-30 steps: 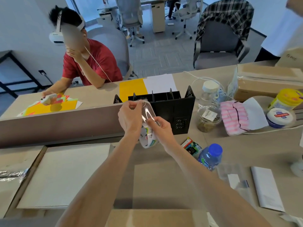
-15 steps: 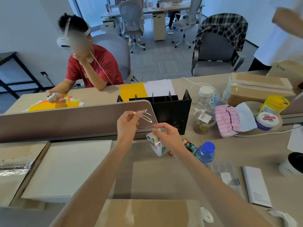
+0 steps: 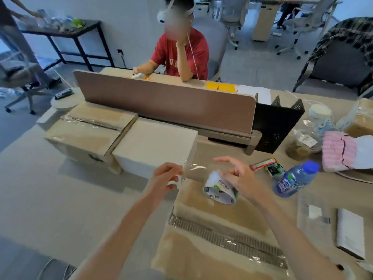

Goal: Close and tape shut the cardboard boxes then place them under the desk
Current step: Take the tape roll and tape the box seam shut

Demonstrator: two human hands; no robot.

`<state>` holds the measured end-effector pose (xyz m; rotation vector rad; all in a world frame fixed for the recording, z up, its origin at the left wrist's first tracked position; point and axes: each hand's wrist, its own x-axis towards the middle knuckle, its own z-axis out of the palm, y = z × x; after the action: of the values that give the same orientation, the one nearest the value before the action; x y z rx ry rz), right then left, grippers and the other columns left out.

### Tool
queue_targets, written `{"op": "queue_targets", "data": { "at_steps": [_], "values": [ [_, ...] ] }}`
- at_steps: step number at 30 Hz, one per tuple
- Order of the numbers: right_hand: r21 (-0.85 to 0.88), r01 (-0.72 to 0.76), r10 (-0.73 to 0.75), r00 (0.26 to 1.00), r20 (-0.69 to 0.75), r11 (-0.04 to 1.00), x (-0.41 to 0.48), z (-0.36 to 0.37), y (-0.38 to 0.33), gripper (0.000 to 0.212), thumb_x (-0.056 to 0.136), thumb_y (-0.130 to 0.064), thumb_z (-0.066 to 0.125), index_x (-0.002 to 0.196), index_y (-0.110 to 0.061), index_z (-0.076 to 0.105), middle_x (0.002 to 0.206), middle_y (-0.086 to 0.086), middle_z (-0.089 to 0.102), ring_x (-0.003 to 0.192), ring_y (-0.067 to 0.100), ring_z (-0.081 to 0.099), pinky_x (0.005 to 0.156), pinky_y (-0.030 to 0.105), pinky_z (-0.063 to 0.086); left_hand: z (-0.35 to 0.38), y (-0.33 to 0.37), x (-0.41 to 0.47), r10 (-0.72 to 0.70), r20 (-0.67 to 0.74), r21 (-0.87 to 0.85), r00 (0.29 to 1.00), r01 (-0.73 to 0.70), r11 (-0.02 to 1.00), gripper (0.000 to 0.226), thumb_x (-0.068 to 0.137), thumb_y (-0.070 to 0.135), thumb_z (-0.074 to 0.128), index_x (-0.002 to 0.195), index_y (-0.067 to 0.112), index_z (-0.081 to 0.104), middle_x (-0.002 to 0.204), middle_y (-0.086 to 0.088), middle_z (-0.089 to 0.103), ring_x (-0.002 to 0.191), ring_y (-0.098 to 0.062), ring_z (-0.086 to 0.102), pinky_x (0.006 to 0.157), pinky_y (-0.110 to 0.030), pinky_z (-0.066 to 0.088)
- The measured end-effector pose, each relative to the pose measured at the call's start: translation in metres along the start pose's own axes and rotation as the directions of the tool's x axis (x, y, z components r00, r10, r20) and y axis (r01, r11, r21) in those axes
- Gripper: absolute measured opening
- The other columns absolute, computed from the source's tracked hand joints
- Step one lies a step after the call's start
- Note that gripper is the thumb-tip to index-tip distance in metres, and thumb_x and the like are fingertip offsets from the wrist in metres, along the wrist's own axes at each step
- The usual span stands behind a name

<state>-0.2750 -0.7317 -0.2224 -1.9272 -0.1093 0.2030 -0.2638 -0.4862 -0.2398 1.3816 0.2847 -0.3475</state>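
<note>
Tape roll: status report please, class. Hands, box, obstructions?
Left grip pinches tape end; right grip holds tape roll. Strip stretched between them; cardboard box below, seam already taped. Water bottle beside right grip, not blocking.

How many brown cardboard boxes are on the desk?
3: the left brown cardboard box, taped; the near brown box at bottom centre; the right brown box, cut off. Others may be hidden.

Bare left hand (image 3: 163, 178) and right hand (image 3: 240, 176), bare forearms (image 3: 121, 229).
</note>
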Motion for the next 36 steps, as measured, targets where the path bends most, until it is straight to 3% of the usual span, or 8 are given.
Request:
{"op": "queue_targets", "data": {
  "at_steps": [3, 8, 13, 18, 23, 27, 31, 36],
  "values": [
    [0.065, 0.006, -0.01, 0.998, 0.069, 0.998, -0.013, 0.023, -0.016, 0.024, 0.096, -0.015, 0.06, 0.118, -0.023, 0.062, 0.054, 0.012, 0.05, 0.053, 0.019, 0.046, 0.046, 0.021, 0.031, -0.027, -0.014, -0.021, 0.028, -0.054, 0.011, 0.998, -0.027, 1.0, 0.007, 0.088, 0.015, 0.068, 0.086, 0.01, 0.064, 0.08, -0.004, 0.066, 0.067, -0.014, 0.048, 0.059, -0.027, 0.034],
    [0.166, -0.001, -0.012, 0.997, 0.077, 0.986, -0.03, 0.055, -0.023, 0.028, 0.086, -0.019, 0.06, 0.11, -0.031, 0.068, 0.059, 0.032, 0.041, 0.06, 0.028, 0.039, 0.057, 0.033, 0.028, -0.056, -0.029, -0.049, 0.069, -0.101, 0.087, 0.993, -0.06, 0.994, 0.005, 0.088, 0.014, 0.068, 0.085, 0.01, 0.065, 0.076, 0.0, 0.069, 0.065, -0.011, 0.049, 0.055, -0.023, 0.038],
    [0.074, -0.059, 0.055, 0.997, 0.048, 0.996, -0.05, 0.073, -0.025, 0.025, 0.095, -0.003, 0.058, 0.106, -0.023, 0.068, 0.056, 0.015, 0.049, 0.049, 0.019, 0.043, 0.045, 0.02, 0.033, -0.066, -0.046, -0.065, 0.032, -0.126, 0.12, 0.992, -0.016, 0.993, 0.006, 0.087, 0.012, 0.067, 0.085, 0.012, 0.062, 0.076, -0.001, 0.068, 0.062, -0.007, 0.049, 0.051, -0.022, 0.037],
    [-0.084, -0.097, 0.095, 0.995, -0.025, 0.992, -0.06, 0.091, -0.027, 0.015, 0.092, -0.005, 0.061, 0.097, -0.018, 0.068, 0.043, -0.007, 0.05, 0.04, 0.004, 0.046, 0.044, 0.014, 0.033, -0.07, -0.062, -0.068, 0.038, -0.118, 0.147, 0.992, -0.02, 0.989, 0.007, 0.088, 0.009, 0.065, 0.085, 0.011, 0.059, 0.074, -0.001, 0.066, 0.06, -0.008, 0.047, 0.047, -0.021, 0.033],
    [-0.24, -0.141, 0.131, 0.99, -0.058, 0.96, -0.054, 0.107, -0.025, 0.012, 0.089, -0.018, 0.067, 0.09, -0.03, 0.065, 0.049, -0.004, 0.054, 0.044, 0.004, 0.047, 0.046, 0.014, 0.033, -0.077, -0.074, -0.064, -0.015, -0.141, 0.153, 0.99, 0.037, 0.988, 0.008, 0.088, 0.014, 0.067, 0.09, 0.008, 0.061, 0.077, -0.001, 0.068, 0.061, -0.008, 0.048, 0.046, -0.019, 0.034],
    [-0.287, -0.167, 0.147, 0.985, -0.09, 0.943, -0.05, 0.116, -0.024, 0.008, 0.084, -0.032, 0.072, 0.084, -0.033, 0.064, 0.058, 0.006, 0.063, 0.051, 0.012, 0.051, 0.052, 0.026, 0.037, -0.082, -0.079, -0.06, -0.017, -0.152, 0.137, 0.988, 0.038, 0.99, 0.007, 0.089, 0.011, 0.066, 0.085, 0.009, 0.061, 0.074, -0.001, 0.067, 0.056, -0.005, 0.047, 0.045, -0.012, 0.034],
    [-0.22, -0.229, 0.195, 0.967, -0.163, 0.948, -0.053, 0.119, -0.024, 0.015, 0.081, -0.031, 0.076, 0.073, -0.025, 0.065, 0.068, -0.003, 0.07, 0.06, 0.007, 0.063, 0.054, 0.021, 0.041, -0.082, -0.086, -0.056, -0.029, -0.151, 0.146, 0.988, 0.052, 0.988, 0.009, 0.088, 0.013, 0.069, 0.084, 0.009, 0.061, 0.074, -0.002, 0.067, 0.054, -0.003, 0.047, 0.045, -0.009, 0.034],
    [-0.186, -0.266, 0.233, 0.955, -0.181, 0.946, -0.055, 0.117, -0.026, 0.017, 0.083, -0.028, 0.075, 0.072, -0.021, 0.064, 0.064, 0.0, 0.069, 0.048, -0.001, 0.057, 0.044, 0.011, 0.034, -0.079, -0.091, -0.052, -0.039, -0.138, 0.151, 0.99, 0.06, 0.987, 0.008, 0.087, 0.014, 0.068, 0.084, 0.011, 0.062, 0.074, 0.0, 0.068, 0.058, -0.005, 0.048, 0.045, -0.009, 0.034]
  ]
}}
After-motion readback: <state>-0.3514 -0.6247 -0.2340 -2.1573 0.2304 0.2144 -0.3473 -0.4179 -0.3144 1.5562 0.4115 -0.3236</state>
